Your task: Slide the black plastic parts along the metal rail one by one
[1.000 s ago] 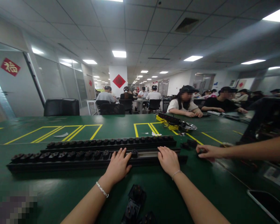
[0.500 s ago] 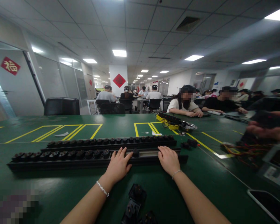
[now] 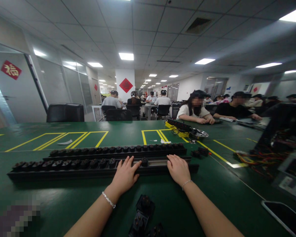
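A long black rail [image 3: 51, 171] full of black socket modules lies across the green table [image 3: 64, 200] in front of me. My left hand [image 3: 124, 176] rests flat on the rail, fingers stretched out beside a single module [image 3: 144, 161]. My right hand [image 3: 179, 169] lies flat on the rail's bare stretch [image 3: 156, 162] further right, fingers curled over its far edge. A second filled rail [image 3: 118, 150] lies parallel just behind. Loose black socket modules [image 3: 143, 214] sit on the table between my forearms.
Two small black parts [image 3: 199, 152] lie right of the rails. A yellow-and-black strip [image 3: 177, 126] and a metal dish [image 3: 198, 134] stand further back. Coloured wires [image 3: 259, 158] and equipment crowd the right edge. Seated people work at the far tables; a black chair [image 3: 65, 113] stands behind.
A co-worker's arm that reached in from the right has withdrawn out of view. My two hands have stayed on the rail.
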The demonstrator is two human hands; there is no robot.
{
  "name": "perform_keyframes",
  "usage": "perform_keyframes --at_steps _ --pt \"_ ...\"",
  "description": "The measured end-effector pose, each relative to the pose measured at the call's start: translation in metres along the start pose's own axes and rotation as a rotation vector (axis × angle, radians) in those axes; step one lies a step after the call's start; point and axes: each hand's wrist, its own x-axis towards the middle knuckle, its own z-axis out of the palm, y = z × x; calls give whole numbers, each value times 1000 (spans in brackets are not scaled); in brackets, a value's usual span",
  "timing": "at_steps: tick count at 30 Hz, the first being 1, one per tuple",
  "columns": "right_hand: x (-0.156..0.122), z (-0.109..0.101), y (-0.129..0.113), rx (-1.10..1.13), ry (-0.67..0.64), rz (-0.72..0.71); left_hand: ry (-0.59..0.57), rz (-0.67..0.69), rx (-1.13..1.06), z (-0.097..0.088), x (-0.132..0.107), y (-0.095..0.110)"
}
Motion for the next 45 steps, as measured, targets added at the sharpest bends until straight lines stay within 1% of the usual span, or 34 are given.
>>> perform_keyframes --at_steps 26,34,45 --pt "0 0 -1 -10 -6 12 -15 -19 22 0 3 5" --pt "1 0 -1 -24 2 9 -51 -29 16 -4 3 7" --pt "0 -3 -2 -14 -17 13 -57 -35 12 -4 4 7"
